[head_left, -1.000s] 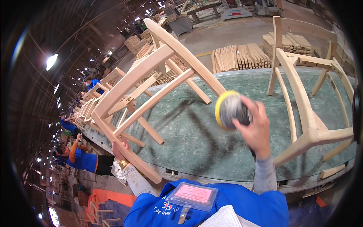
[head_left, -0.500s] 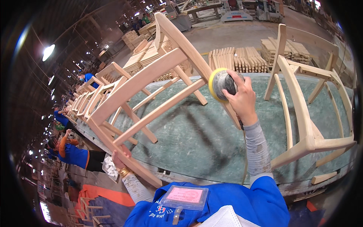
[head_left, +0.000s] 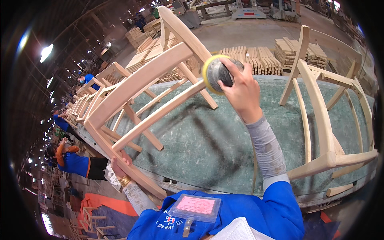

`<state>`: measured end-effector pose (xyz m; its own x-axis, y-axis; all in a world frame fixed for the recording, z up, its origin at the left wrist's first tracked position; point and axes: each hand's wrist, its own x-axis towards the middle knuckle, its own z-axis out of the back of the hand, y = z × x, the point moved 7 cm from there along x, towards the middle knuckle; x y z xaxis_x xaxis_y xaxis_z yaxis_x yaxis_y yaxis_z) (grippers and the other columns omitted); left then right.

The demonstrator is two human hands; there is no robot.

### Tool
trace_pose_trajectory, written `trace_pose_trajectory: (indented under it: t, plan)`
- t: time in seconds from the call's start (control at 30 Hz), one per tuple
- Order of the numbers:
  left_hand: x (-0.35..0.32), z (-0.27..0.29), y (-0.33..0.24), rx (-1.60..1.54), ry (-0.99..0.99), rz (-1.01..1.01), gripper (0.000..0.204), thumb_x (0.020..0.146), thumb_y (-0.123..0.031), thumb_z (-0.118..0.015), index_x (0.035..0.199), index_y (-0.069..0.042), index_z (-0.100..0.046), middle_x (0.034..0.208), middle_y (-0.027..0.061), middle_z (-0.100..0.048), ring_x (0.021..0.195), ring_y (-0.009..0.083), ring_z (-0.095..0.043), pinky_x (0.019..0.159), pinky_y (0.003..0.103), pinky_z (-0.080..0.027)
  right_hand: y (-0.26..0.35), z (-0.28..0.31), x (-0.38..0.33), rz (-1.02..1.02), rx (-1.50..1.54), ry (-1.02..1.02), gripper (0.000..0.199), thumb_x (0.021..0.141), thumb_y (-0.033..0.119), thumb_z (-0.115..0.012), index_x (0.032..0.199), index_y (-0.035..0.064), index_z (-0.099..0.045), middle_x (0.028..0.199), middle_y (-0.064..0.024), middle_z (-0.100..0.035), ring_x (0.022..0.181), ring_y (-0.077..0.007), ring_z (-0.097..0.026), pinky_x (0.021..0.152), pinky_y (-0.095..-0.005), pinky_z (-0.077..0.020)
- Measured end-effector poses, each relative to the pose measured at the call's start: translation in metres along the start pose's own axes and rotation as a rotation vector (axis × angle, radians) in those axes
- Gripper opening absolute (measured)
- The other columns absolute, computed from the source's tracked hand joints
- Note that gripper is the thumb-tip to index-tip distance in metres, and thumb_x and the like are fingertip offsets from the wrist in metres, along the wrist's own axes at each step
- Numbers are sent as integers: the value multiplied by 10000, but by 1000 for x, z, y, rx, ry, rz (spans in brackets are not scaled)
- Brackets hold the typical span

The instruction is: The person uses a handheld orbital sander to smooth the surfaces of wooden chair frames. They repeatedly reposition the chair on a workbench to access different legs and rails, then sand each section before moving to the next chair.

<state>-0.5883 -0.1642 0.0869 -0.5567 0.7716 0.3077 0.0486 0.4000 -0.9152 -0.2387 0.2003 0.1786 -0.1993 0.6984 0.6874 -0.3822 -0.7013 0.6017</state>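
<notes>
A pale wooden chair frame [head_left: 148, 82] stands tilted on the green worktable [head_left: 200, 148]. My right hand [head_left: 242, 90] is closed round a round orbital sander [head_left: 220, 74] with a yellow pad edge. The sander's pad lies against the chair's long right-hand post, near the joint with a rail, and covers part of that post. At the near left, my left hand [head_left: 121, 165] grips the lower end of the chair's other post; the wood hides some of its fingers.
A second wooden chair frame [head_left: 320, 120] stands on the table's right side, with a loose wood piece [head_left: 339, 189] near the edge. Stacked wooden parts [head_left: 256, 60] lie beyond the table. More chairs [head_left: 92, 100] line the far left, where a co-worker in blue [head_left: 74, 162] stands.
My right hand has moved the sander up and left along the chair's post. The chair frame has shifted slightly left, with my left hand still holding it.
</notes>
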Motion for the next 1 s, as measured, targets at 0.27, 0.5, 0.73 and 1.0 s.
trace_pose_trajectory:
  t: [0.27,0.5,0.73,1.0]
  plan:
    - [-1,1,3,-18,-38,0,631,802,-474,-635,1075,66,-458,655,60,-461,506,167,-475,475,299,-425,-6,-1,1,9,-7,-7,628,683,189,-755,1253,335,-536,979,-142,-506,785,-317,-623,685,-398,-524]
    - [-2,-6,2,-7,-29,36,590,755,-462,-662,966,54,-470,633,72,-467,497,181,-490,483,302,-436,18,-7,36,101,7,-105,599,697,227,-739,1244,327,-517,1012,-161,-485,751,-352,-625,648,-409,-529]
    - [-13,-5,5,3,29,1,638,815,-470,-624,1134,47,-430,643,58,-447,491,162,-480,457,295,-429,-48,5,-1,-68,177,-35,623,649,188,-768,1231,250,-555,934,-138,-556,834,-296,-592,768,-378,-501]
    - [-17,-8,7,-24,-75,21,532,718,-432,-657,843,59,-491,635,94,-484,501,202,-507,484,312,-446,-26,-4,61,-51,249,-19,627,653,249,-788,1232,225,-549,985,-166,-615,932,-320,-617,803,-379,-491]
